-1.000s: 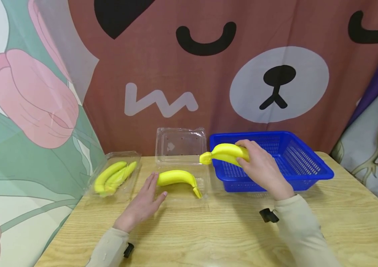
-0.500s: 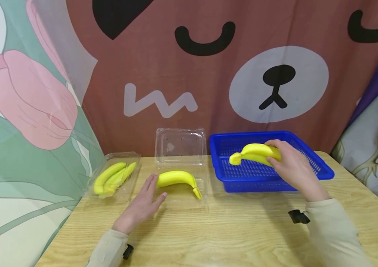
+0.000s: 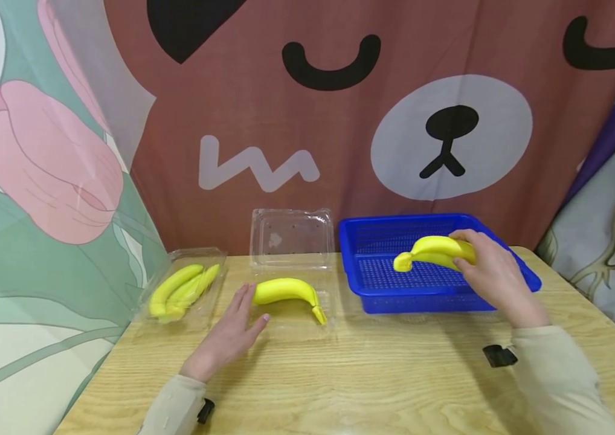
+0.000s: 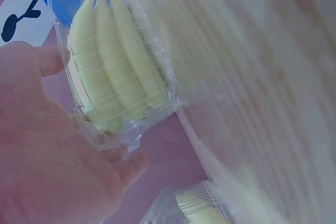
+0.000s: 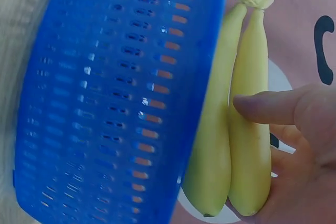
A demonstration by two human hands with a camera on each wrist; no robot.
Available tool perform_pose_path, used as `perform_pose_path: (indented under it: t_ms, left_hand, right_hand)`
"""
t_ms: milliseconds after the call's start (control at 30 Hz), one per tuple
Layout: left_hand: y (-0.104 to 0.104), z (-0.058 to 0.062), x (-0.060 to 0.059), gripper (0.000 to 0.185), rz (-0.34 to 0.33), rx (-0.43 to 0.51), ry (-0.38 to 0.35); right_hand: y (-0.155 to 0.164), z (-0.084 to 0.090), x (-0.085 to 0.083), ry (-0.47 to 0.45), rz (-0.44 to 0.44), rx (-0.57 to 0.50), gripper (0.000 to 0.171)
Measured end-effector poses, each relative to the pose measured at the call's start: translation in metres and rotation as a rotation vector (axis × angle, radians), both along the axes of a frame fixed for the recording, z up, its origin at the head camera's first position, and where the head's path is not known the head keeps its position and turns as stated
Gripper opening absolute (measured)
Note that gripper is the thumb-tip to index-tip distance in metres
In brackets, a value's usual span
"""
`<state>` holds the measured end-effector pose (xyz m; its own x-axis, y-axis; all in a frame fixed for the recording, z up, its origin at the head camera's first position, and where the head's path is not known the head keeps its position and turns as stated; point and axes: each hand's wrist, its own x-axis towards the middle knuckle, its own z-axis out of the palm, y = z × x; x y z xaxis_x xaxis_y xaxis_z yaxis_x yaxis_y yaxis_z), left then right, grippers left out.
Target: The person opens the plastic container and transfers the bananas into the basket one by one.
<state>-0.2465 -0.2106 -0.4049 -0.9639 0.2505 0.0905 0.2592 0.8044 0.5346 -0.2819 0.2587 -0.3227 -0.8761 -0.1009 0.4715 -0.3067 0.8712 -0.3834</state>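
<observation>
My right hand [image 3: 495, 275] grips a small yellow banana bunch [image 3: 438, 251] and holds it over the blue plastic basket [image 3: 378, 289]. In the right wrist view the banana bunch [image 5: 236, 129] lies against my palm, with one finger [image 5: 268, 106] across it, beside the basket wall [image 5: 115, 103]. My left hand [image 3: 228, 335] rests flat on the table, its fingers touching the open clear clamshell box [image 3: 292, 238] that holds another banana bunch [image 3: 288, 293]. In the left wrist view that banana bunch [image 4: 115, 72] is in its tray [image 4: 152, 119], next to my fingers [image 4: 52, 59].
A shut clear box with a third banana bunch [image 3: 179, 291] sits at the table's far left, against the flower-print cloth. A bear-print curtain [image 3: 340, 121] hangs behind the wooden table [image 3: 383, 380]. The table's right edge runs close to the basket.
My right hand has carried its banana bunch to the right, from the basket's left rim to above its middle and a little lower. The left hand has stayed put.
</observation>
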Motion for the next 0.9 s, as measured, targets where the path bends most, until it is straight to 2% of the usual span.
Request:
perform_pose_path:
  t_ms: [200,433,700,900]
  left_hand:
    - [0.0,0.0,0.001,0.078,0.0,0.0,-0.002]
    - [0.0,-0.001,-0.001,0.078,-0.002,-0.005,0.011]
    - [0.002,-0.001,-0.001,0.077,0.003,0.002,0.011]
    - [0.002,-0.002,0.0,0.077,0.01,-0.004,0.015]
  right_hand:
    - [-0.004,-0.01,-0.006,0.017,0.004,-0.019,0.042]
    - [-0.005,-0.019,-0.014,0.086,0.028,-0.007,0.041]
    - [-0.005,-0.037,-0.022,0.093,0.025,0.011,0.042]
    - [-0.005,-0.042,-0.024,0.066,0.014,-0.012,0.042]
